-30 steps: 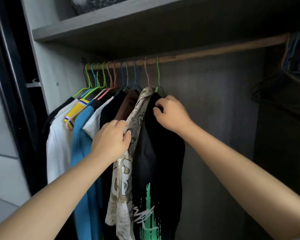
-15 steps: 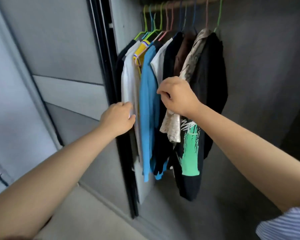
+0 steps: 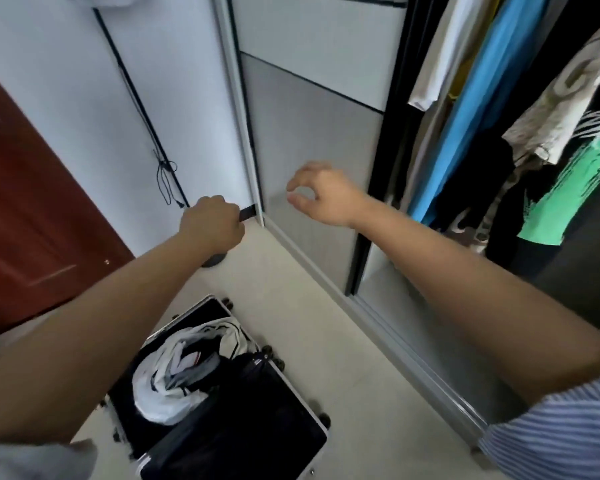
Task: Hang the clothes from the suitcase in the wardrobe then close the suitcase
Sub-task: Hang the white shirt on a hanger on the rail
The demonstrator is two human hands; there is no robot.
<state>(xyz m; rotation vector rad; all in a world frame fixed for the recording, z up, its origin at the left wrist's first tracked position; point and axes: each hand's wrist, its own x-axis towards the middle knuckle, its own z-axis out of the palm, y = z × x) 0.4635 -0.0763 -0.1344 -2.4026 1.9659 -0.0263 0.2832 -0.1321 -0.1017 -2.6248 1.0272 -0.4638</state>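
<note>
An open black suitcase lies on the floor below my arms, with a heap of white and black clothes in its left half. Up at the right, garments hang in the wardrobe: a white one, a blue one, a beige patterned shirt and a black tee with green print. My left hand hovers above the suitcase, curled into a fist and holding nothing. My right hand is in the air in front of the wardrobe door, fingers loosely bent, empty.
The grey sliding wardrobe door and its floor track run diagonally at the right of the suitcase. A red-brown door stands at the left. A black cord hangs on the white wall. Pale floor tiles surround the suitcase.
Both hands have let go of the hanging clothes and dropped away from the rail. My view has swung down and left, from the wardrobe to the open suitcase on the floor.
</note>
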